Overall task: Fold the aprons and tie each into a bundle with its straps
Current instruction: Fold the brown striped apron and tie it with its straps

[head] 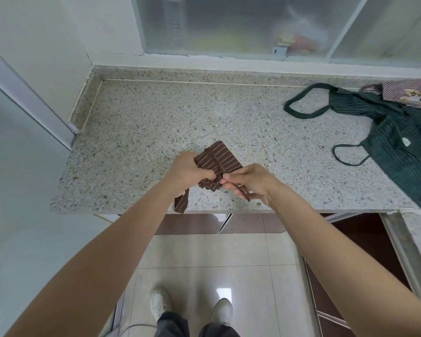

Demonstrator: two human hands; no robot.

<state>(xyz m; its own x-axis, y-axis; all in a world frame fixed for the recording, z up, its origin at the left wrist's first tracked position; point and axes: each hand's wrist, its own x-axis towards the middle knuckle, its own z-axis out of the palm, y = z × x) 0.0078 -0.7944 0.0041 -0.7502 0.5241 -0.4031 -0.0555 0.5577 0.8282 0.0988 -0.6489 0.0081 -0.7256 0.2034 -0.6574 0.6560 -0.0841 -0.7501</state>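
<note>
Folded brown striped apron [220, 158] near front edge of speckled counter [141, 132]. Left hand [188, 170] gripping bundle's near-left side; right hand [249, 182] pinching strap [243, 192]. Green apron [399, 142] unfolded, far right.

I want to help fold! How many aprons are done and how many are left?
None is finished yet. The brown striped apron is already folded small on the counter. The left hand grips the bundle and the right hand pinches its strap, so tying is under way. The green apron lies unfolded at the right, with a pink striped cloth behind it, possibly another apron.
</note>
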